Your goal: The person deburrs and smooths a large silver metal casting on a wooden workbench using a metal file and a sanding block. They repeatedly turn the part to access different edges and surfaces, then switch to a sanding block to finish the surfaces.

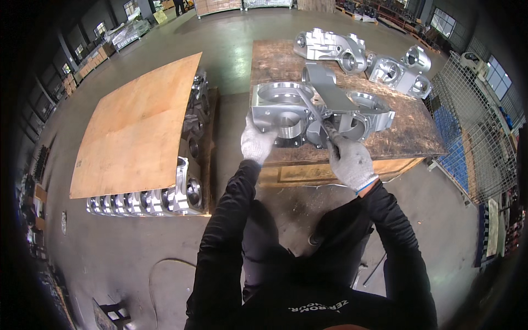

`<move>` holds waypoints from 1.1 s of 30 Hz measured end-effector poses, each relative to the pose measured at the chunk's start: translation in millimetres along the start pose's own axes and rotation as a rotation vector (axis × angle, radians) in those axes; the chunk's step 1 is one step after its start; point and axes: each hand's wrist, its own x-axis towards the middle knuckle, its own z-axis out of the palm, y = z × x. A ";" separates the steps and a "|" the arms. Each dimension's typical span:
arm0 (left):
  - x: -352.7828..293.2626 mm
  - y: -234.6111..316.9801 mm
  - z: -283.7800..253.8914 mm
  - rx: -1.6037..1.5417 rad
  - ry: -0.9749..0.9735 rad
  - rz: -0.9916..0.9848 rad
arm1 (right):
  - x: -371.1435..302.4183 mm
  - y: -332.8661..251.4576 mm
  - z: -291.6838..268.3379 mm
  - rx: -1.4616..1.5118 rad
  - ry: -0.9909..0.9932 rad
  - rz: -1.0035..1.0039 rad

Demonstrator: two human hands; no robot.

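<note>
A large silver machined metal housing (263,114) with round bores lies at the near edge of a wooden workbench (269,59). My left hand (257,140), in a pale knit glove, grips its near left corner. My right hand (350,159), gloved and dark with grime at the fingers, is closed on a long flat bar-like file (311,105). The file slants up and left across the housing, its tip by the large left bore. My right fingers hide its near end. Behind stand two more silver housings (330,46) (407,78).
Left of the bench, a pallet of metal housings (190,190) carries a plywood sheet (135,129) on top. A wire mesh cage (473,132) stands close on the right. A hose (157,269) and a small dark stand (113,314) lie on the floor at lower left.
</note>
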 end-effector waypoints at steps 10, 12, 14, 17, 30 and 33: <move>-11.0 23.9 -6.2 -0.147 -0.005 0.034 | 52.5 -22.7 20.8 -0.008 -0.086 -0.080; -10.9 12.3 -16.7 -0.111 0.029 0.023 | 34.5 -33.6 -3.7 -0.001 -0.126 -0.026; -12.5 8.7 -7.8 -0.124 0.046 0.044 | 19.0 -22.2 2.4 0.042 -0.029 -0.096; -25.1 13.8 5.5 -0.234 0.061 0.015 | 16.7 -33.9 34.0 0.023 0.021 -0.169; -48.0 3.9 -5.6 -0.190 -0.108 -0.133 | -13.0 -74.7 70.8 -0.014 0.020 -0.088; -35.6 -17.4 5.6 -0.228 -0.091 -0.181 | 7.1 -85.7 94.3 -0.078 0.049 -0.186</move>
